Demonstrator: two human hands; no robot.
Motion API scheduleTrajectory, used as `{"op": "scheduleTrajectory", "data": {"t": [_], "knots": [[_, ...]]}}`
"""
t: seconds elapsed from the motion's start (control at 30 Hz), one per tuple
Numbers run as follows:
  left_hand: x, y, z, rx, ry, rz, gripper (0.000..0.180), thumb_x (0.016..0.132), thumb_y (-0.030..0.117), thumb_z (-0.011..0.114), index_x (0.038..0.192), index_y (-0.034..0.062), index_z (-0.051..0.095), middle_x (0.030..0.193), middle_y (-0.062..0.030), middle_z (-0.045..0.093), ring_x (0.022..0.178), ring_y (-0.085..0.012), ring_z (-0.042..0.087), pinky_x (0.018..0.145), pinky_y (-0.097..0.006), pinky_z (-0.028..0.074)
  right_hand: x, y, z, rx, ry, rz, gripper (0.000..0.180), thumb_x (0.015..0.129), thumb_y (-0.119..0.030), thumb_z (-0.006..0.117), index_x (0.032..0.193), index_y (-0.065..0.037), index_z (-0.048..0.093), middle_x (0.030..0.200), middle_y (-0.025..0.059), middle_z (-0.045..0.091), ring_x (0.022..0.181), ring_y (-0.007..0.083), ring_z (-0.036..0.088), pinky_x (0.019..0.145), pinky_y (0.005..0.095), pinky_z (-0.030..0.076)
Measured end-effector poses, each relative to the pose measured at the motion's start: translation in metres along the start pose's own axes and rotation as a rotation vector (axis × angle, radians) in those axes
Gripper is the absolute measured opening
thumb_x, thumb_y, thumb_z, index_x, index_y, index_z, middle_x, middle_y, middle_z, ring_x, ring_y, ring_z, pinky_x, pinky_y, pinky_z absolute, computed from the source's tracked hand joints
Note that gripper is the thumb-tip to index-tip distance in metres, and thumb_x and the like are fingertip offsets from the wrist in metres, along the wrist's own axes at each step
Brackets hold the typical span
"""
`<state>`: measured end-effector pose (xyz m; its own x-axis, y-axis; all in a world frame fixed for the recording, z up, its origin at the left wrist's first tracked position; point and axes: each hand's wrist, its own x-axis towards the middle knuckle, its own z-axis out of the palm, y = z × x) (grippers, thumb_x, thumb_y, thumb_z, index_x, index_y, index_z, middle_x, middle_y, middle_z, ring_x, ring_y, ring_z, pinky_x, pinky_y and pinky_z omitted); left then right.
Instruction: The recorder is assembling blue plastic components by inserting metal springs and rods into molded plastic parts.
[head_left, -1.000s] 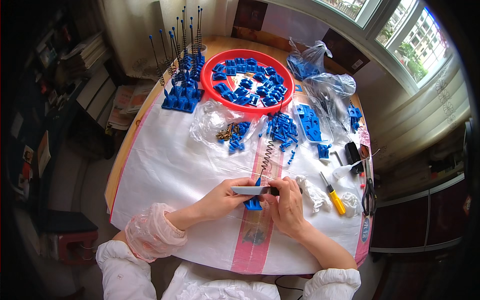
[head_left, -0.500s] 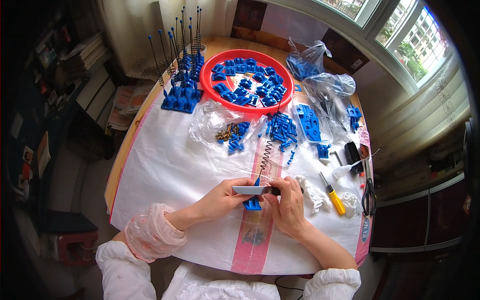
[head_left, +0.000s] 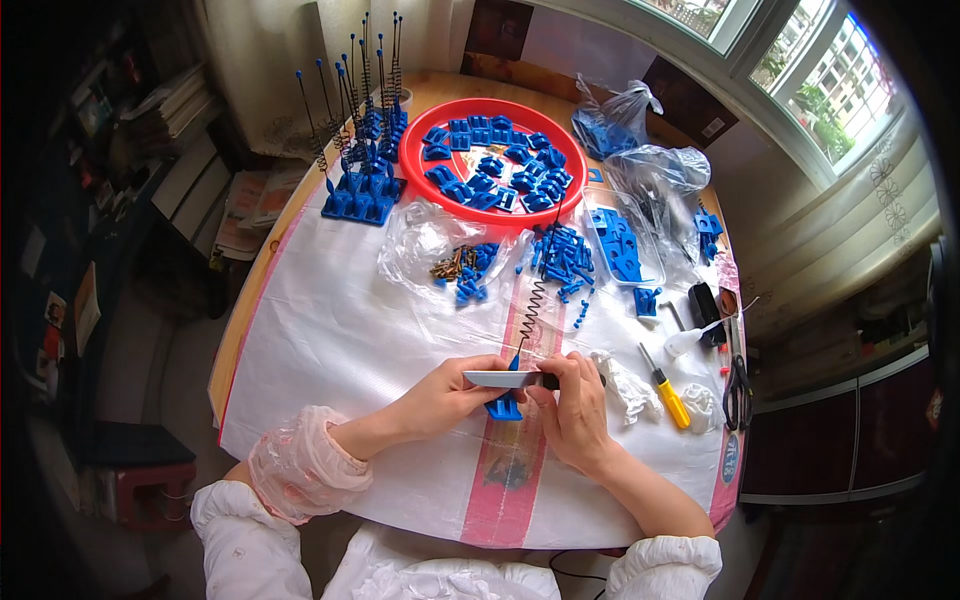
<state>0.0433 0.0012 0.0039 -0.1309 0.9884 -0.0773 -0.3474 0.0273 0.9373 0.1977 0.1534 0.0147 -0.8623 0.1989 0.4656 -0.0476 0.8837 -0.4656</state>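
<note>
Both hands at the near middle of the tabletop [head_left: 223,372], over a white sheet [head_left: 330,335] with a pinkish-red stripe. Left hand [head_left: 448,398]: grip closed, fingers and thumb pressed together on the left end of a grey flat piece [head_left: 495,380], seen nearly edge-on, kind unclear. Right hand [head_left: 577,418]: grip closed about the dark right-hand part of the same piece, thumb and forefinger bent inward; exact fingertip contact hidden. Grey piece thus spans the space between the two grips. Blue base [head_left: 504,407] shows just below it, to the right of the left grip and left of the right thumb; blue cone [head_left: 515,363] pokes up just beyond it, near the left fingertips. Join between base and cone covered by the grey piece; cannot tell which fingers bear on them. Black spring [head_left: 534,312] runs from the cone away from the person, toward a heap of small blue pegs [head_left: 566,262]. Farther off, red tray [head_left: 409,165] with blue parts; at its left, blue stands [head_left: 365,198] with upright sprung rods. Right of the right hand: crumpled white plastic [head_left: 636,390], then yellow-handled screwdriver [head_left: 675,408], then scissors [head_left: 738,398]
</note>
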Motion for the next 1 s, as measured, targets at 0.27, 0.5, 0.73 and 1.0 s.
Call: {"op": "scheduleTrajectory", "data": {"t": [0.27,0.5,0.73,1.0], "knots": [[-0.0001,0.0004,0.0001,0.035,0.019,0.004,0.023,0.099,0.004,0.05,0.12,0.0007,0.058,0.108,-0.0043,0.066,0.103,-0.0086,0.061,0.091,-0.024,0.048,-0.0001,0.0,0.0003,0.004,-0.009,-0.005,0.03,0.081,-0.003,0.065,0.108,-0.003,0.051,0.088,0.0121,0.056,0.078,0.0316,0.053,0.07,0.0424,0.038],[0.0004,0.001,0.0001,0.018,0.012,0.007,0.023,0.099,0.004,0.05,0.12,0.0002,0.058,0.107,-0.0056,0.066,0.102,-0.01,0.062,0.092,-0.024,0.048,0.002,-0.0024,-0.0014,-0.003,-0.002,-0.017,0.025,0.087,-0.006,0.062,0.107,-0.001,0.049,0.086,0.0142,0.058,0.076,0.0321,0.051,0.071,0.0427,0.039],[0.0007,0.0001,0.0002,-0.008,0.013,0.002,0.022,0.1,0.005,0.05,0.12,0.0005,0.057,0.107,-0.006,0.067,0.102,-0.0108,0.062,0.093,-0.025,0.048,0.0004,-0.001,-0.0011,-0.016,-0.001,0.008,0.024,0.088,-0.008,0.062,0.107,-0.001,0.049,0.085,0.0141,0.057,0.076,0.0322,0.051,0.071,0.0428,0.039],[0.001,0.0,0.0001,0.013,0.019,0.0,0.021,0.1,0.005,0.05,0.119,0.0012,0.059,0.105,-0.0053,0.067,0.1,-0.0095,0.062,0.09,-0.025,0.048,0.0006,0.0001,-0.0013,-0.02,0.004,0.02,0.025,0.089,-0.01,0.063,0.108,-0.001,0.05,0.085,0.014,0.057,0.076,0.0318,0.051,0.071,0.0423,0.039]]}}
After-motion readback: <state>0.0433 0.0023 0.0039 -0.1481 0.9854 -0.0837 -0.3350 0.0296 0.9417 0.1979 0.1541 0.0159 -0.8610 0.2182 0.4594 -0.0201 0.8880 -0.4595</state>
